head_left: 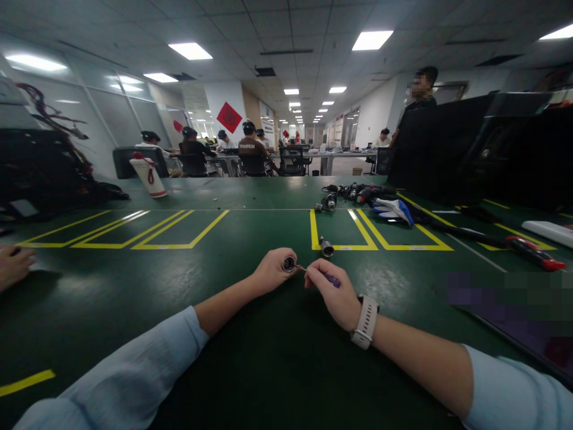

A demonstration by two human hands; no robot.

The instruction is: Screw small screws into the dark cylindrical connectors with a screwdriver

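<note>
Green desk (268, 227), marked out with boxes of yellow tape lines (179, 230).

Left hand (272, 272): resting on the desk near centre, fingers curled shut around a small cylindrical part (289, 263). Its round open end shows at the thumb side, facing the camera. The part is held just off the desk surface, between the two hands.

Right hand (330, 291): just beside the left, fingers pinched closed on a small screwdriver (332, 279) with a purple handle. The thin shaft points left and its tip reaches the rim of the cylindrical part; I cannot tell whether it is actually inside. White watch (366, 321) on this wrist. Both forearms are in pale blue sleeves.

Nearby: a second cylinder (326, 246) lies loose on the yellow tape, just beyond the right hand. Further back, a heap of parts (347, 192), dark and similar in look, with a white and blue glove (394, 209) touching its right end. A red-handled screwdriver (532, 254) lies well apart to the right. A white bottle (150, 174) with red trim stands tilted at far left.

Another person's hand (13, 266) rests on the desk at the left edge. A standing person (418, 95) is behind the dark monitors on the right; seated people (250, 149) work at desks at the back.
</note>
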